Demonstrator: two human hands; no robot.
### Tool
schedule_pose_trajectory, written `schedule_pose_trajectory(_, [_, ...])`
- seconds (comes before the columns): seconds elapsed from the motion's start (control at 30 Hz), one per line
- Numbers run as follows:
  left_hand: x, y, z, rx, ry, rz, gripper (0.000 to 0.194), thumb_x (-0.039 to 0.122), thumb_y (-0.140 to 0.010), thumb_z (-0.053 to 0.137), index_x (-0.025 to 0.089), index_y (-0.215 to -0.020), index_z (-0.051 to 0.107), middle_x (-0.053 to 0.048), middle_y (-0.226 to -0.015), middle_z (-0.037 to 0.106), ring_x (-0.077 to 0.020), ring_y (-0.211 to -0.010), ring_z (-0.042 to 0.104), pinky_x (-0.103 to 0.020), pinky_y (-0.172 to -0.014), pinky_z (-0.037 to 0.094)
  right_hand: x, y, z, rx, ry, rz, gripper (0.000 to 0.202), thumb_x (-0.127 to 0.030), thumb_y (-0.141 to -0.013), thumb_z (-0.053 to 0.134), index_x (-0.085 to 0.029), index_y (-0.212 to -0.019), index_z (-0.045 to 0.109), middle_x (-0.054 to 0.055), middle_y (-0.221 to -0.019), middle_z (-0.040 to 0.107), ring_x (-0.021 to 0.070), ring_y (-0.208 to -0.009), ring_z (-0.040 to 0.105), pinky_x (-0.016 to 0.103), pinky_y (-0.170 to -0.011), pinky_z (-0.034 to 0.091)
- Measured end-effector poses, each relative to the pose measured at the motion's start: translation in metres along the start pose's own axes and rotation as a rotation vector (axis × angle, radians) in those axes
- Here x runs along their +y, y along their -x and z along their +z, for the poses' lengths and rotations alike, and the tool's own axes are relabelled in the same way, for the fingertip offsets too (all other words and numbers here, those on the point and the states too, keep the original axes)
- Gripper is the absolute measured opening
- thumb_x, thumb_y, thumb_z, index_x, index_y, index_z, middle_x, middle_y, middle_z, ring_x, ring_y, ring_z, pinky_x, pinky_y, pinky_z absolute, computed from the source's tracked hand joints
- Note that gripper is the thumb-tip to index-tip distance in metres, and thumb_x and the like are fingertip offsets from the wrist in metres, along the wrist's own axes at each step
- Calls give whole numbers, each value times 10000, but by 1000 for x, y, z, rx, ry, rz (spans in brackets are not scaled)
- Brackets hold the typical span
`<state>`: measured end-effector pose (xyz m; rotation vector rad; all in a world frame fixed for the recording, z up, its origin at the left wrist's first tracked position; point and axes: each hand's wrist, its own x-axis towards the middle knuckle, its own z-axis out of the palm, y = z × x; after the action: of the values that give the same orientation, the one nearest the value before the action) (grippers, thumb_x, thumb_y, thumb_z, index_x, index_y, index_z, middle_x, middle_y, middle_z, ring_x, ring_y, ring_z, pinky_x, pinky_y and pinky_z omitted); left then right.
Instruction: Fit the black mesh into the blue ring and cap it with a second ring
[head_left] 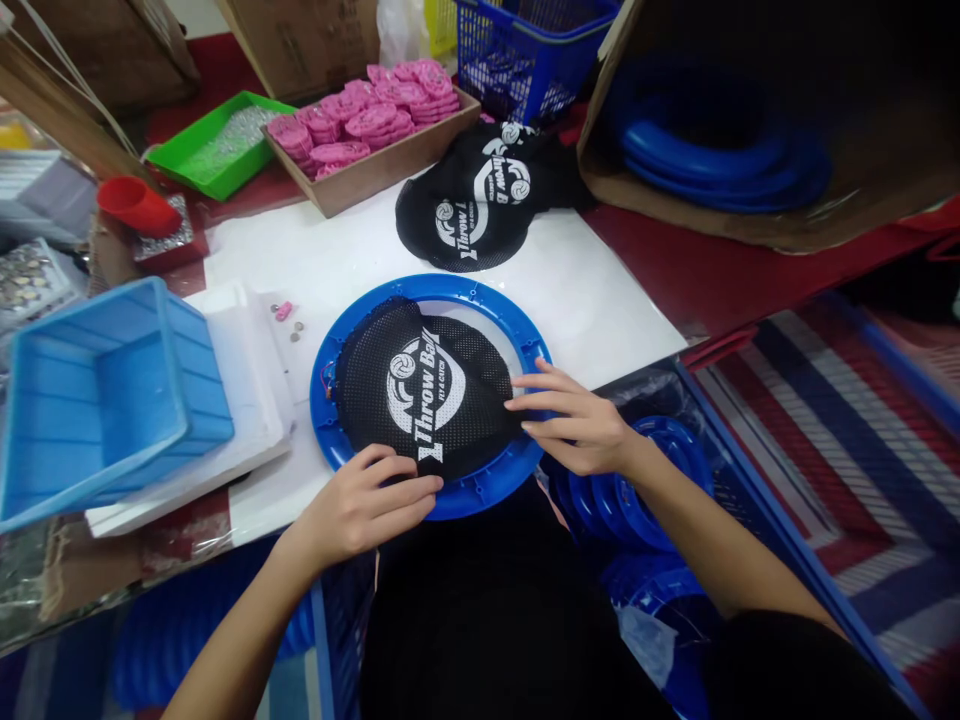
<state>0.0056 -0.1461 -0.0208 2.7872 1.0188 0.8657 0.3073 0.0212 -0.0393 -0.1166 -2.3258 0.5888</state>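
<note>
A blue plastic ring point(487, 492) lies in front of me, with a round black mesh piece point(480, 400) laid over its opening. White "Throw Ball" print shows on the mesh, and part of its edge near the top is folded over. My left hand point(367, 500) rests at the lower left of the ring, bent fingertips on the mesh edge and slightly apart; its thumb is hard to make out. At the ring's right side, my right hand point(574, 415) is open, with spread fingers touching the rim and the mesh edge.
More printed black mesh pieces point(465, 215) lie behind the ring. Around are a box of pink pieces point(375, 115), a green tray point(232, 145), a red cup point(142, 205), a light-blue bin point(112, 390), a blue basket point(532, 60) and a carton of blue rings point(720, 150). Small parts point(289, 318) lie left.
</note>
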Motion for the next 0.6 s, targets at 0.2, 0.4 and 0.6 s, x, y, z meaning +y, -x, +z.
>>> schedule_pose_trajectory(0.2, [1, 3, 3, 6, 2, -11, 119, 48, -974, 637, 124, -1048, 691, -92, -1220, 763, -258, -1009, 667, -447, -852, 516, -24, 13, -8, -21, 143, 143, 373, -2, -859, 624, -232, -1137, 719, 105, -1310, 732, 324, -1376, 591, 702, -1174, 438])
schedule_pose_trajectory(0.4, [0, 4, 3, 9, 69, -61, 160, 92, -1031, 549, 154, -1103, 677, -96, -1191, 771, -249, -1014, 651, -434, -827, 520, -56, 11, 12, 60, 213, 218, 415, -26, -854, 675, -204, -1228, 689, 151, -1261, 723, 309, -1259, 643, 617, -1101, 531])
schedule_pose_trajectory(0.6, [0, 4, 2, 31, 165, -131, 230, 34, -980, 548, 148, -1143, 664, -114, -1126, 762, -254, -1022, 633, -426, -822, 531, -55, 3, 30, 6, 115, 239, 303, -36, -902, 647, -194, -1155, 697, 148, -1262, 717, 305, -1301, 616, 629, -1166, 473])
